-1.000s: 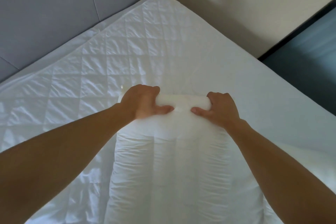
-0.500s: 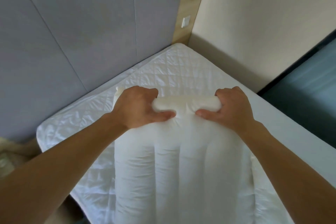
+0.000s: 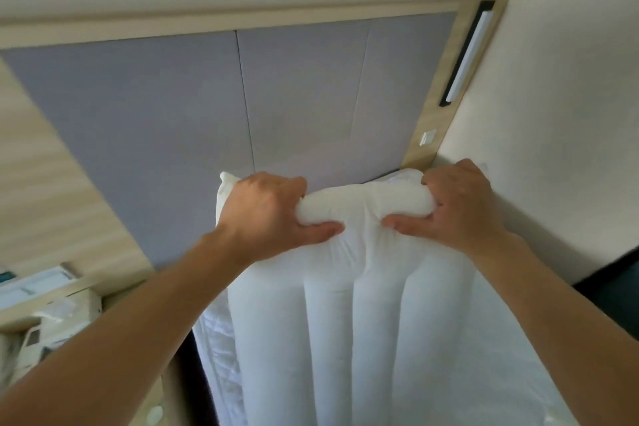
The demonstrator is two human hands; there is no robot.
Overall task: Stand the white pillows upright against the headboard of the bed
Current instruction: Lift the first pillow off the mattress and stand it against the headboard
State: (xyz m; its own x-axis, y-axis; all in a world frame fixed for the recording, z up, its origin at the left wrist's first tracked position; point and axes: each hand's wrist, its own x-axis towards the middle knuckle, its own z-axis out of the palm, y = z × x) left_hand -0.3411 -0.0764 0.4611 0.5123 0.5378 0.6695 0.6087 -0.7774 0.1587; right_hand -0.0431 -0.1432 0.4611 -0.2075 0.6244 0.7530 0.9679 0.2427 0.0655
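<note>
Since the earlier frames the pillow (image 3: 366, 315) has been lifted higher and carried closer to the headboard (image 3: 193, 114); the view has tilted up, so the full grey panels and their wood frame (image 3: 435, 104) now show and most of the mattress (image 3: 218, 353) is hidden. Both hands grip the pillow's top edge, bunching it into a roll between them. Left hand (image 3: 266, 214) clenched on the left part of that edge, thumb toward the camera, fingers wrapped over the far side. Right hand (image 3: 460, 207) clenched on the right part, thumb pressed into the fabric. Pillow hangs down from the hands, long vertical ridges in it, top corner poking out left of the left hand. Its top edge sits in front of the lower headboard; cannot tell if it touches. Quilted mattress strip visible just left of the pillow. Cream wall (image 3: 560, 97) at right, right hand close beside it. White switch (image 3: 427, 137) and long light strip (image 3: 467, 52) on the frame's right post. Cluttered nightstand (image 3: 52, 315) at lower left, blurred.
</note>
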